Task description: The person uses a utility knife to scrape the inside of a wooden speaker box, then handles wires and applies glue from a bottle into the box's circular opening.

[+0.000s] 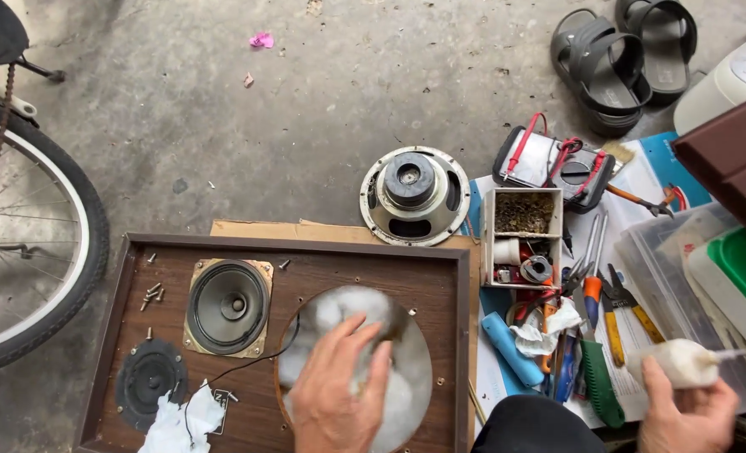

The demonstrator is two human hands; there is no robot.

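at nine o'clock a bicycle wheel (29, 252) leans into view on the concrete floor (222, 109). at seven o'clock lies a brown speaker cabinet (440, 294), face up on cardboard. its small driver (148, 379) and its middle driver (227, 306) sit in place, two mounted in all, while the big round hole (415, 369) stands open and shows white stuffing inside. judging from that, the large driver is already out and the hole is yet to be filled. about eight loose screws (151, 294) lie on the panel near the top left corner, and one crumpled white tissue (181, 424) rests at the bottom edge beside a thin black wire.

at six o'clock the left hand (339, 390) spreads wide, fingers apart, pressing down into the stuffing; it grips nothing that i can see.

at twelve o'clock the one removed speaker (415, 195) lies magnet up on the floor, just beyond the cabinet. to its right sit one small open box of parts (522, 239) and one meter with red leads (553, 166). two dark sandals (616, 59) lie at one o'clock. pliers and screwdrivers (595, 285) lie scattered at three o'clock, too tangled to count.

at five o'clock the right hand (683, 411) closes around a white glue bottle (679, 362), nozzle pointing right.
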